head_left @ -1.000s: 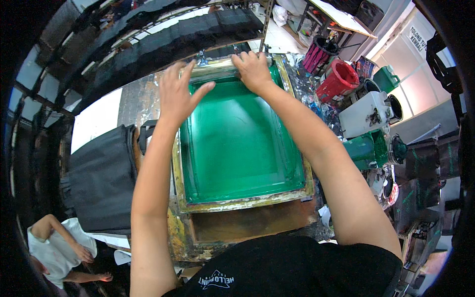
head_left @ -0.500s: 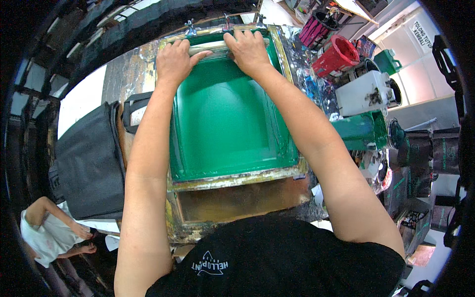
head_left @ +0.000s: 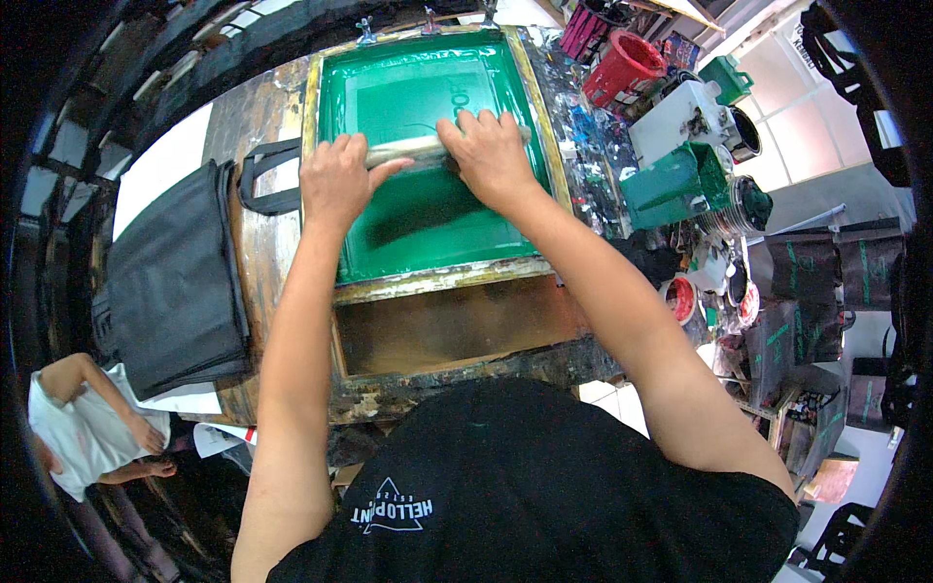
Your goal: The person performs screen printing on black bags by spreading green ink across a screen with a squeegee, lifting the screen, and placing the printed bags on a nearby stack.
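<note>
My left hand (head_left: 335, 182) and my right hand (head_left: 489, 160) are both closed on a wide squeegee (head_left: 406, 149), one at each end of its pale handle. The squeegee lies across the middle of a framed printing screen (head_left: 437, 279) coated with wet green ink (head_left: 389, 92). Dark lettering shows through the mesh beyond the squeegee. A dark shadow falls on the ink on the near side. Hinge clamps (head_left: 431, 19) hold the screen's far edge. The squeegee's blade is hidden under its handle and my hands.
Black fabric bags (head_left: 175, 282) lie stacked at the left. On the right stand a green ink-stained container (head_left: 671, 185), a white jug (head_left: 680, 121) and a red bucket (head_left: 622, 68). A person in a white shirt (head_left: 92, 428) is at the lower left. Printed black bags (head_left: 802, 267) hang at the right.
My two hands have drawn the squeegee from the screen's far edge toward me, to about its middle. Lettering now shows in the mesh behind it. The view has shifted somewhat.
</note>
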A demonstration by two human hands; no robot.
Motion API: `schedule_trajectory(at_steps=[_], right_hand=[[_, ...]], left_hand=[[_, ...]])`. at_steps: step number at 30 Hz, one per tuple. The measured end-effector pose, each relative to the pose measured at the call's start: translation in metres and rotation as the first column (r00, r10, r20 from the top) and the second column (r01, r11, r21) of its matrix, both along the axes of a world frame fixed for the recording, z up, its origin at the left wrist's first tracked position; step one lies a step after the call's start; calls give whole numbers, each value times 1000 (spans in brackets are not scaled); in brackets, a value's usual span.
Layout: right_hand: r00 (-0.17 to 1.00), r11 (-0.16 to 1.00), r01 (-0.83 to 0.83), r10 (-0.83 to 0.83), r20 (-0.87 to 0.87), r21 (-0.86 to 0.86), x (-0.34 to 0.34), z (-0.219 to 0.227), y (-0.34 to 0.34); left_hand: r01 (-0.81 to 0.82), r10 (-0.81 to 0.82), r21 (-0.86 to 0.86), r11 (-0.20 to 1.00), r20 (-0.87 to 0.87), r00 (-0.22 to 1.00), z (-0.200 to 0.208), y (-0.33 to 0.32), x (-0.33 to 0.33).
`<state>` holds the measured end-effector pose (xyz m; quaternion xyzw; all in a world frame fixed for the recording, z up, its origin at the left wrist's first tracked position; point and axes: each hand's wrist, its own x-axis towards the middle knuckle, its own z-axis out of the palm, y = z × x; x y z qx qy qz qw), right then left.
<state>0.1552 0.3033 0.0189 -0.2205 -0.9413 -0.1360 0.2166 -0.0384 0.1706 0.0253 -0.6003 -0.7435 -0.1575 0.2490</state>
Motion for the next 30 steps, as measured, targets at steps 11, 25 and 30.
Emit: schedule_trajectory(at_steps=[11,25,30], right_hand=[[994,992,-18,31,102,-121,54,13,-71],[999,968,-1,12,40,-251,90,0,-129],[999,957,8,5,44,-291,85,6,-124]], left_hand=[[55,-55,-1,998,116,992,9,-73,52],[-277,282,-79,958,457,843,-55,-193,40],[-301,356,-196,933,398,845,-65,-202,29]])
